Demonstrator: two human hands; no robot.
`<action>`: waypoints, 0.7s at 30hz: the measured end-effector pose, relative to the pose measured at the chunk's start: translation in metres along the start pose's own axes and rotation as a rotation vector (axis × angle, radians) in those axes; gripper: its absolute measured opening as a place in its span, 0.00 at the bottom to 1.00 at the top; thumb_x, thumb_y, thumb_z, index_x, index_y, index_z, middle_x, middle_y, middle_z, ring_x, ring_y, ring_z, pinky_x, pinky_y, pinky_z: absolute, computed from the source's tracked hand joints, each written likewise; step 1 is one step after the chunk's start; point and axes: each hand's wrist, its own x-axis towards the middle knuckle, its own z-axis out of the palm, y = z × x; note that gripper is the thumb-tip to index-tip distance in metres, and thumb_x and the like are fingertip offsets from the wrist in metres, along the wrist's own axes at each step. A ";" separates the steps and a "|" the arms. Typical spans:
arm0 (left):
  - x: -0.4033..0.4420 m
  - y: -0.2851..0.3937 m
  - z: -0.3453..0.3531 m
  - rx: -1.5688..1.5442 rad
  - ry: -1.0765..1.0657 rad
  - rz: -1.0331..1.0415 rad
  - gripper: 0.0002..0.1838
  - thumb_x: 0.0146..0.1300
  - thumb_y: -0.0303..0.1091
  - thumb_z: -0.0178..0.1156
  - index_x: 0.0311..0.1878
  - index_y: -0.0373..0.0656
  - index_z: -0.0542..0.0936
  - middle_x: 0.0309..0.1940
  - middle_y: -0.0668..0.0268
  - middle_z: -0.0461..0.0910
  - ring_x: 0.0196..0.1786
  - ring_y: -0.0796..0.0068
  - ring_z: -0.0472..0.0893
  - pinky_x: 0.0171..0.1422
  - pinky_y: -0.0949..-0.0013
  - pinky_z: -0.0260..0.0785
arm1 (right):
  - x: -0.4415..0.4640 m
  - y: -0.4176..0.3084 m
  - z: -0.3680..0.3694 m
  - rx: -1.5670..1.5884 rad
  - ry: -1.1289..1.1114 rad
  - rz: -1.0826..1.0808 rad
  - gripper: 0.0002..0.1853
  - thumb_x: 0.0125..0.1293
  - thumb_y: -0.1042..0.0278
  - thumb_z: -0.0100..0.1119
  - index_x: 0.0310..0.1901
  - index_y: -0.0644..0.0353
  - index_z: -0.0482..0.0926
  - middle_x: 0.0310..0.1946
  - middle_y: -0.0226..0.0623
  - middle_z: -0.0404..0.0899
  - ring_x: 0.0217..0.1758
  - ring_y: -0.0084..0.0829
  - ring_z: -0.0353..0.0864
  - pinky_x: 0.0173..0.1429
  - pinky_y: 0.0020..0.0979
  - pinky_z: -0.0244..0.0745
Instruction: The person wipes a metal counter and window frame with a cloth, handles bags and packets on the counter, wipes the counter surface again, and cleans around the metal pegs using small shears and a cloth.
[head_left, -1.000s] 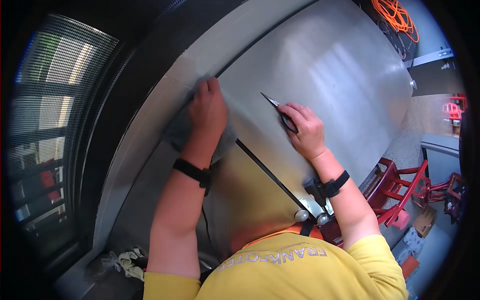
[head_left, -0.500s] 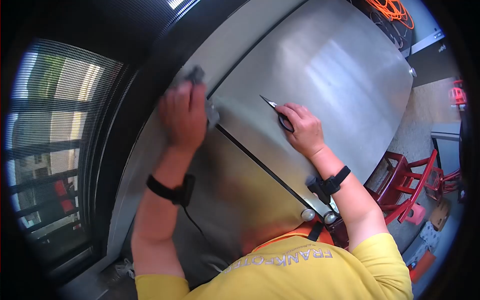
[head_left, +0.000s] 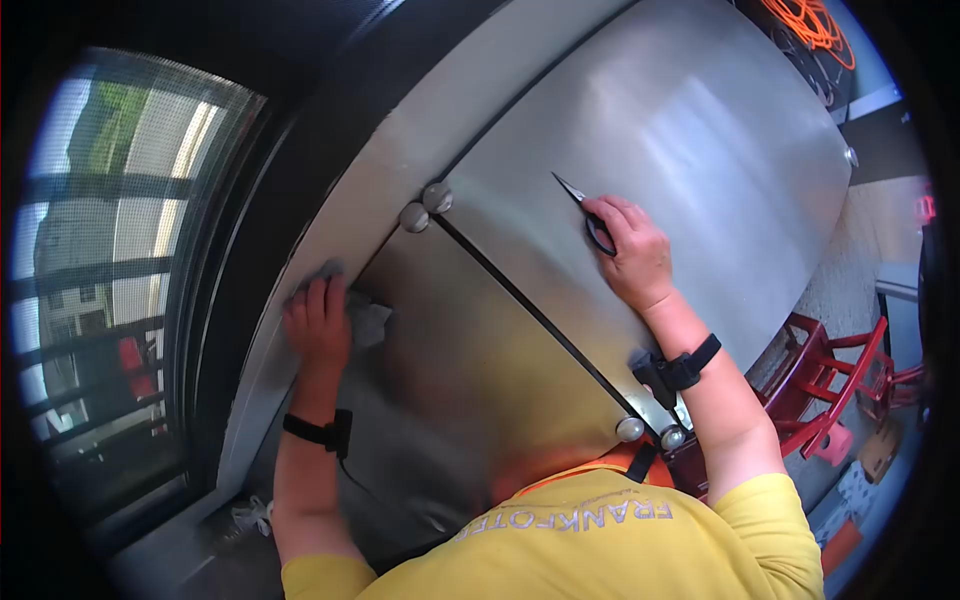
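My left hand (head_left: 320,322) is closed on a grey cloth (head_left: 369,322) and presses it against the pale wall ledge (head_left: 400,135) at the far edge of the metal tables. Part of the cloth sticks out to the right of my fingers. In my right hand (head_left: 636,252) is a pair of black-handled scissors (head_left: 600,234), blades pointing up and left, above the larger metal table (head_left: 720,190). A dark gap separates that table from the nearer metal table (head_left: 480,350).
Round silver knobs (head_left: 437,197) sit at the table corners. Red chairs (head_left: 820,390) stand at the right, with an orange cable coil (head_left: 815,25) at the top right. A screened window (head_left: 100,280) fills the left side. Bunched plastic (head_left: 250,515) lies at the lower left.
My left hand has moved left and down along the ledge with the cloth, uncovering two knobs at the far corners. My right hand still holds the scissors in much the same pose.
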 end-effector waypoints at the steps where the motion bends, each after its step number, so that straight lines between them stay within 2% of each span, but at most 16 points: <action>1: 0.020 0.003 -0.008 0.009 0.001 -0.010 0.14 0.59 0.33 0.56 0.49 0.52 0.80 0.48 0.68 0.73 0.49 0.64 0.70 0.49 0.56 0.64 | 0.001 0.000 0.001 0.004 0.000 -0.013 0.13 0.58 0.72 0.59 0.46 0.53 0.78 0.44 0.33 0.80 0.44 0.38 0.80 0.43 0.36 0.78; 3: 0.061 0.012 -0.017 -0.043 0.298 -0.048 0.13 0.59 0.32 0.56 0.48 0.51 0.80 0.46 0.68 0.74 0.48 0.65 0.70 0.49 0.57 0.63 | -0.001 0.001 0.002 0.004 0.005 -0.022 0.13 0.58 0.72 0.59 0.46 0.53 0.78 0.43 0.34 0.80 0.44 0.38 0.80 0.43 0.37 0.78; 4: 0.069 0.011 -0.014 -0.039 0.300 -0.053 0.13 0.59 0.32 0.56 0.48 0.51 0.80 0.46 0.68 0.74 0.48 0.65 0.70 0.49 0.57 0.63 | -0.001 0.001 0.001 0.005 0.005 -0.028 0.13 0.58 0.72 0.59 0.46 0.53 0.78 0.43 0.34 0.80 0.44 0.38 0.80 0.43 0.37 0.78; 6: 0.081 0.009 -0.008 0.114 0.100 -0.036 0.14 0.58 0.33 0.56 0.48 0.48 0.80 0.46 0.68 0.74 0.48 0.66 0.70 0.50 0.58 0.62 | -0.001 0.001 -0.002 -0.005 -0.028 -0.038 0.13 0.58 0.72 0.59 0.46 0.53 0.78 0.43 0.35 0.80 0.43 0.39 0.80 0.43 0.37 0.78; 7: 0.077 0.010 -0.007 0.119 0.112 -0.038 0.14 0.58 0.33 0.56 0.48 0.48 0.80 0.46 0.68 0.74 0.48 0.66 0.70 0.50 0.58 0.62 | 0.001 0.002 -0.003 -0.008 -0.017 -0.043 0.13 0.58 0.72 0.59 0.46 0.53 0.78 0.43 0.35 0.80 0.43 0.39 0.80 0.43 0.37 0.78; 9: 0.052 0.016 0.000 0.105 -0.210 0.010 0.15 0.58 0.33 0.56 0.49 0.48 0.80 0.46 0.70 0.74 0.49 0.66 0.70 0.51 0.58 0.61 | -0.001 0.002 -0.003 0.042 0.004 -0.027 0.13 0.58 0.72 0.59 0.46 0.53 0.78 0.43 0.35 0.80 0.44 0.40 0.80 0.44 0.37 0.78; 11: 0.023 0.021 0.011 0.031 -0.232 0.015 0.15 0.57 0.33 0.56 0.49 0.49 0.80 0.46 0.70 0.75 0.48 0.66 0.70 0.50 0.58 0.61 | -0.002 0.003 -0.003 0.037 0.023 -0.006 0.13 0.57 0.72 0.60 0.46 0.53 0.78 0.43 0.35 0.80 0.44 0.39 0.80 0.45 0.37 0.77; 13: 0.046 0.026 0.005 -0.050 -0.260 0.021 0.15 0.57 0.32 0.56 0.48 0.50 0.80 0.46 0.71 0.75 0.48 0.66 0.70 0.49 0.58 0.61 | -0.001 0.002 -0.003 0.046 0.004 0.014 0.14 0.56 0.72 0.61 0.46 0.53 0.78 0.44 0.35 0.80 0.44 0.39 0.80 0.45 0.37 0.77; 15: 0.082 0.035 -0.011 -0.035 0.170 -0.035 0.14 0.55 0.29 0.58 0.46 0.51 0.82 0.45 0.71 0.76 0.47 0.66 0.71 0.49 0.59 0.60 | -0.003 0.003 -0.003 0.036 0.014 0.017 0.15 0.56 0.72 0.62 0.47 0.53 0.79 0.44 0.34 0.79 0.44 0.38 0.80 0.45 0.37 0.77; 17: 0.149 0.044 -0.042 -0.036 0.404 -0.047 0.13 0.54 0.28 0.61 0.44 0.52 0.83 0.43 0.72 0.77 0.46 0.67 0.71 0.48 0.62 0.60 | -0.002 0.002 -0.005 0.046 -0.012 0.031 0.16 0.55 0.72 0.62 0.47 0.53 0.79 0.44 0.35 0.79 0.44 0.38 0.80 0.46 0.37 0.78; 19: 0.207 0.050 -0.065 -0.038 0.586 -0.163 0.12 0.54 0.29 0.63 0.43 0.53 0.83 0.41 0.73 0.77 0.45 0.69 0.71 0.48 0.64 0.60 | -0.002 0.002 -0.004 0.041 0.000 0.025 0.16 0.55 0.72 0.62 0.47 0.53 0.79 0.44 0.35 0.79 0.44 0.38 0.80 0.46 0.37 0.78; 21: 0.251 0.053 -0.068 -0.038 0.598 -0.180 0.12 0.56 0.30 0.62 0.44 0.53 0.82 0.42 0.74 0.76 0.45 0.69 0.71 0.48 0.64 0.60 | -0.003 0.003 -0.003 0.038 0.005 0.023 0.16 0.55 0.72 0.62 0.47 0.52 0.79 0.44 0.35 0.79 0.44 0.38 0.80 0.46 0.37 0.78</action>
